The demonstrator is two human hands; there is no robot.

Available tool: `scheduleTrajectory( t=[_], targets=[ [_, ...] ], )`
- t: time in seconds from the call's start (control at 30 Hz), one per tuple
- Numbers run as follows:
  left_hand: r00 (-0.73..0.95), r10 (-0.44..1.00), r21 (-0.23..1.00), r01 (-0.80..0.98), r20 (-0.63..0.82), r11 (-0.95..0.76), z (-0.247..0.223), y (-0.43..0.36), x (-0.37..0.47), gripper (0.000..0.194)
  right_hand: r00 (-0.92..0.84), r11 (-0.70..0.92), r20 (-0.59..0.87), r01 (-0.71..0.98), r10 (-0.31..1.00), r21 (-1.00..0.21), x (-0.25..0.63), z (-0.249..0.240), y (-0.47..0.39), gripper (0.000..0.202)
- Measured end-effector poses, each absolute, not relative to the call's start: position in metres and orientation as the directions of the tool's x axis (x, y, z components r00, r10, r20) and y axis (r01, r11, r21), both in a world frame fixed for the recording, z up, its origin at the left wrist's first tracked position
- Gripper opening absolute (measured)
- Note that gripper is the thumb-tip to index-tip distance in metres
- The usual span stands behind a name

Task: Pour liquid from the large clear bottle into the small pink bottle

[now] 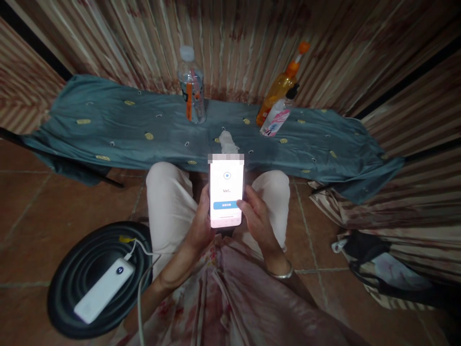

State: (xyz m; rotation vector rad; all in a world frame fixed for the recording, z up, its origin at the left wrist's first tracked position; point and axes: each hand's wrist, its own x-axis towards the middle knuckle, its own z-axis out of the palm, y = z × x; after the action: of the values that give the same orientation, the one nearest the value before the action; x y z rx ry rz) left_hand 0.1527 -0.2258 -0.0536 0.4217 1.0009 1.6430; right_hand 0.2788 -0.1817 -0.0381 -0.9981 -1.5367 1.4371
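Observation:
A smartphone with a bright white screen is held upright above my lap. My left hand is closed round its left edge and lower back. On the other side, my right hand grips the right edge, with its thumb over a blue button on the lit screen. The fingers behind the phone are hidden. Just beyond the phone's top, a crumpled white item, perhaps a tissue or cloth, lies on a bench covered with blue-green cloth; its near end is hidden.
A clear plastic bottle, an orange pump bottle and a clear black-topped bottle stand on the cloth. A white power bank with a cable rests on a round black ribbed stool. Dark fabric or a bag lies right.

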Motion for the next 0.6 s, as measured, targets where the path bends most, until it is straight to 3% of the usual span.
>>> scheduleTrajectory(
  t=[0.27,0.6],
  targets=[
    [-0.289,0.936,0.792,-0.610,-0.201,-0.019,-0.056,-0.229,0.152,0.058,-0.350,-0.016,-0.020,0.014,0.937,-1.000,0.279,-0.046,-0.184,0.033],
    [-0.300,0.928,0.795,-0.607,-0.222,-0.006,-0.053,-0.229,0.152,0.065,-0.318,0.017,0.030,-0.044,0.948,-0.999,0.275,-0.042,-0.172,0.026]
  ],
)
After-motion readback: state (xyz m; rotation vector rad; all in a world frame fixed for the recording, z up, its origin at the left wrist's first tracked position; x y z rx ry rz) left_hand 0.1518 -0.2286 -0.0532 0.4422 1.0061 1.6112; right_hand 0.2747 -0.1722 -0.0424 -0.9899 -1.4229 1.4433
